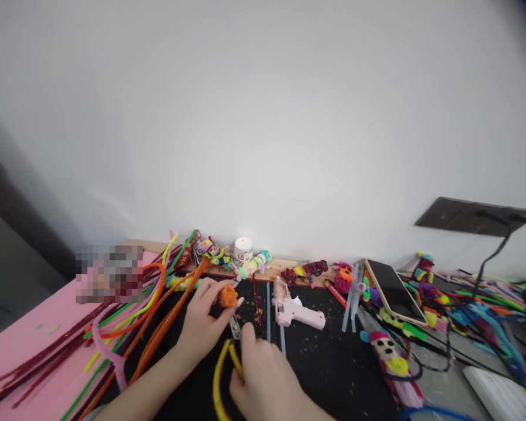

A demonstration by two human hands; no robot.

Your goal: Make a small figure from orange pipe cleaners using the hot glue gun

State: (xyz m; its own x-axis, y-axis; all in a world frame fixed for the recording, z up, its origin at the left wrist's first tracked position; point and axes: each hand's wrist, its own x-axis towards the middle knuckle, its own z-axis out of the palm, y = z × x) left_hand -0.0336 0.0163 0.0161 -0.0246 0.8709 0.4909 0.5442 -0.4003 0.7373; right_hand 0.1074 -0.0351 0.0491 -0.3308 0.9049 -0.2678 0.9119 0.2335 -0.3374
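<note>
Between the thumb and fingers of my left hand [206,313] is a small fuzzy orange ball [228,296], which looks made of wound pipe cleaner. My right hand [267,377] grips a pair of pliers [235,329] with yellow handles. Their metal jaws point up towards the underside of the ball; whether they touch it I cannot tell. Just beyond and to the right lies a pale pink glue gun [300,313] on the black mat [333,368]. My right fingers partly cover the handles.
Pipe cleaners [149,339] in several colours spread over the pink surface at left. Along the wall stand a white paper cup [243,250] and finished pipe-cleaner figures. At right are a phone [397,292], a doll-like figure [392,362], cables, a white keyboard-like object [502,392] and a wall socket [469,216].
</note>
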